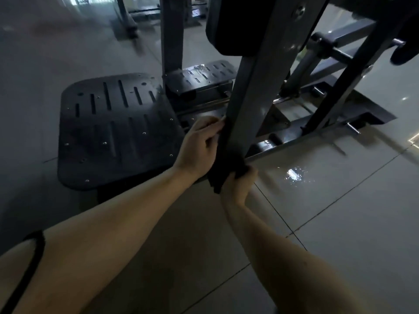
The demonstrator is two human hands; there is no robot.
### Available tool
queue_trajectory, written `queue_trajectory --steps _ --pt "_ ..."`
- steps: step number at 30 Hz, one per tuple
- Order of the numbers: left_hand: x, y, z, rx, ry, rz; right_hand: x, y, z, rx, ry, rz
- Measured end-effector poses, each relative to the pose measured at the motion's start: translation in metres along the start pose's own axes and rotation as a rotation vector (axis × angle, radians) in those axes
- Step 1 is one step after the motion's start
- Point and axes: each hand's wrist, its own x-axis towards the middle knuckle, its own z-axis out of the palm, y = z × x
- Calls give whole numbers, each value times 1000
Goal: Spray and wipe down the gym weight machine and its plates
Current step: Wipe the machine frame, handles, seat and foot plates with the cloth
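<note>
Head view shows a dark cloth (pixel 229 171) wrapped round the lower end of a slanted grey metal beam (pixel 256 75) of the weight machine, low down and close to the floor. Both hands are on it. The left hand (pixel 201 141) has its fingers curled over the cloth at the beam's left edge, gripping it against the metal. The right hand (pixel 238 184) sits just below, its fingers closed round the bunched bottom end of the cloth under the beam. Both forearms are bare, and a black strap (pixel 34 257) loops over the left arm near the lower left corner. Just to the left of the hands lies a large black footplate (pixel 113 128) with slots and small screws, tilted up off the floor. Beyond it, past a grey upright, is a second, smaller slotted plate (pixel 204 75) that catches some shine. A black pad (pixel 226 30) hangs against the beam higher up. To the right, the machine's base frame (pixel 294 130) lies on the floor, with dark bars rising from it and short silver pegs (pixel 353 128) sticking out. Glossy grey tiled floor (pixel 340 223) spreads all around, with a bright patch of reflected light (pixel 294 175) near the right hand. The room is dim, and the far background is too blurred to make out.
</note>
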Motion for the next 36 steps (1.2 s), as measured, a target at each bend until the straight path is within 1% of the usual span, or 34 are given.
queue_trajectory --steps 2,4,6,8,10,12,13,15,20,22,26,28,31,32,34,36 --pt "-6 -6 3 -67 -65 -34 1 44 4 -71 -104 214" --pt "-12 -10 2 -59 -163 -73 -1 43 0 -150 -162 329" --pt "-12 -15 -6 -18 -285 -98 -6 26 -7 -219 -166 379" --pt "-13 -18 -25 33 -393 -131 -12 5 -10 -185 -213 406" --pt "-15 -25 -47 202 -451 -140 -18 -21 -10 -97 -262 422" --pt "-19 -33 -73 390 -484 -193 -26 -43 -7 1 -309 426" --pt "-23 -38 -83 459 -486 -231 -31 -54 -6 6 -321 398" --pt "-33 -44 -101 555 -485 -286 -37 -67 -4 -85 -347 295" --pt "-59 -51 -128 665 -518 -366 -36 -103 1 -275 -444 -193" --pt "-67 -53 -135 693 -519 -372 -28 -115 5 -343 -464 -349" --pt "-78 -54 -145 732 -488 -400 -9 -126 19 -499 -573 -602" --pt "-83 -55 -150 742 -474 -428 1 -129 32 -547 -556 -672" --pt "-87 -61 -160 752 -433 -438 9 -128 54 -594 -495 -698" --pt "-88 -64 -162 749 -425 -440 8 -124 61 -616 -505 -703" --pt "-89 -68 -168 734 -413 -459 -4 -108 71 -641 -596 -742" --pt "-90 -74 -175 719 -388 -508 -28 -90 76 -592 -749 -818"
